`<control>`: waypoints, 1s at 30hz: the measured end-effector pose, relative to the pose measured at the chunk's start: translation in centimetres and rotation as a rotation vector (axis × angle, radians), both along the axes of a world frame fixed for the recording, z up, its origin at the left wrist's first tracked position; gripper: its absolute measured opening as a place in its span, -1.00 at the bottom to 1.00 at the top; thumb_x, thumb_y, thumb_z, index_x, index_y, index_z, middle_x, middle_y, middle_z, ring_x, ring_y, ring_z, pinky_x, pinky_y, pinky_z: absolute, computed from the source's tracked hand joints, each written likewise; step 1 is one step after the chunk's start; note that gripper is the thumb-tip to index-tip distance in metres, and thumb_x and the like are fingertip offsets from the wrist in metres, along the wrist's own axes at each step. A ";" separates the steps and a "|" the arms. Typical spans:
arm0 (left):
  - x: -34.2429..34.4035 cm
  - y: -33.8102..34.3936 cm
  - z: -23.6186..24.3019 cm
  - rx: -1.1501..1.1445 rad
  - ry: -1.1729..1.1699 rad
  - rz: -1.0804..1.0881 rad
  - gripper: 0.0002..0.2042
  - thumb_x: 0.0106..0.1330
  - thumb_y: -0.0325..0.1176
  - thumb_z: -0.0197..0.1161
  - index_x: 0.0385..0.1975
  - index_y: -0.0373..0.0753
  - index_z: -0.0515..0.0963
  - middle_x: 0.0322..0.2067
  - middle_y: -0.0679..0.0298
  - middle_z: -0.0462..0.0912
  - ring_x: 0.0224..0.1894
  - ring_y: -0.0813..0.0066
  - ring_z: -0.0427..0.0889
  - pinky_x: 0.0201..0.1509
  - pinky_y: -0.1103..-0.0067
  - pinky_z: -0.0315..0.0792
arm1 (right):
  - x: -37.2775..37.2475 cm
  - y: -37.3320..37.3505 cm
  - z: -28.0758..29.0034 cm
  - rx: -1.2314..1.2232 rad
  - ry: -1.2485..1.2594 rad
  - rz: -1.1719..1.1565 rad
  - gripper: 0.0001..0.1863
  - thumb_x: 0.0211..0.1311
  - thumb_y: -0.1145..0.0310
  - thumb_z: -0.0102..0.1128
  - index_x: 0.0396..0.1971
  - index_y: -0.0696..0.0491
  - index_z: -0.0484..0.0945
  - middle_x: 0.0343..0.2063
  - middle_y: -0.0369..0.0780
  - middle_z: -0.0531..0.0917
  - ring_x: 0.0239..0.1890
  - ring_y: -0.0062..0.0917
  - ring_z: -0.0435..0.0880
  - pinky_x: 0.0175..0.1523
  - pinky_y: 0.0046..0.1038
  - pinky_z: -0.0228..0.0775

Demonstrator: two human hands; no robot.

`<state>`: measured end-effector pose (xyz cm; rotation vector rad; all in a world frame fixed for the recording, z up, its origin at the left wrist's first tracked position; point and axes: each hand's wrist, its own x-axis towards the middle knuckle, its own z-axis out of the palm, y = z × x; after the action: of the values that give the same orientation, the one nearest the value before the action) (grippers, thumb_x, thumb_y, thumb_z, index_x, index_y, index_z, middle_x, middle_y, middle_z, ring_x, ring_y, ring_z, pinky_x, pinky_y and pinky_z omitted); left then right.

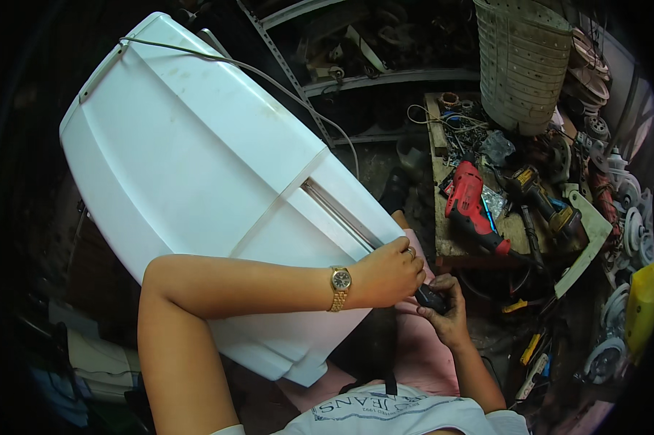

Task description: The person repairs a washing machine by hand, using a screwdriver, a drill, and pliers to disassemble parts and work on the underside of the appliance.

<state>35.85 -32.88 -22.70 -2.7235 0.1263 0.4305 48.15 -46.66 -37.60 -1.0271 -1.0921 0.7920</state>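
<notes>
A large white plastic panel [189, 145] lies tilted across my lap, with a narrow recessed slot [330, 206] running toward its right end. A grey cord [283, 87] crosses its top. My left hand [399, 272], with a gold watch on the wrist, is closed at the lower end of the slot; what its fingers grip is hidden. Just below it, my right hand [446, 315] holds a small black object [428, 297] between thumb and fingers, right at the panel's edge.
A cluttered wooden bench [439, 170] at right carries a red drill [465, 199], a yellow-black drill [541, 199] and hardware. A ribbed plastic bin [523, 65] stands behind. Metal shelving [392, 76] is at the back; white wheel-like parts [635, 221] and a yellow item [642, 304] line the right.
</notes>
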 end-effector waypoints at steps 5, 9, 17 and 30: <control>-0.3 0.0 0.0 -0.096 -0.340 -0.085 -0.77 0.12 -0.22 0.20 -0.22 -0.05 0.46 -0.25 0.37 0.48 -0.19 0.41 0.53 -0.22 0.46 0.36 | 1.5 -1.1 1.6 -0.378 0.712 0.310 -0.57 0.00 0.50 0.37 -0.16 0.11 0.33 -0.15 -0.20 0.41 -0.19 -0.54 0.48 -0.05 -0.54 0.35; -0.5 0.3 0.0 -0.104 -0.248 -0.091 -0.80 0.11 -0.22 0.20 -0.27 -0.05 0.49 -0.26 0.36 0.48 -0.18 0.39 0.53 -0.21 0.47 0.36 | 0.5 -0.7 1.8 -0.339 0.341 0.222 -0.55 -0.06 0.56 0.39 -0.20 0.10 0.33 -0.25 -0.22 0.46 -0.21 -0.55 0.52 -0.07 -0.53 0.37; -0.5 -0.3 0.4 -0.099 -0.243 -0.027 -0.76 0.08 -0.21 0.22 -0.27 -0.10 0.47 -0.28 0.30 0.47 -0.18 0.40 0.52 -0.20 0.46 0.33 | 0.4 -0.6 2.2 -0.260 0.334 0.202 -0.58 0.19 0.36 0.24 0.00 0.14 0.36 -0.28 -0.23 0.52 -0.31 -0.59 0.56 -0.20 -0.54 0.44; -2.7 0.9 3.9 0.065 -0.231 -0.045 -0.88 0.10 -0.27 0.20 -0.52 -0.16 0.51 -0.45 0.36 0.50 -0.30 0.48 0.54 -0.28 0.57 0.40 | 0.1 1.2 6.9 -0.107 -0.278 -0.077 -0.62 0.06 0.39 0.36 -0.17 0.15 0.41 -0.36 -0.20 0.54 -0.43 -0.55 0.48 -0.28 -0.50 0.36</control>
<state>33.17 -32.02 -18.81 -2.6768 0.1092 0.1038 48.28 -45.44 -30.68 -1.2901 -1.2473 0.6642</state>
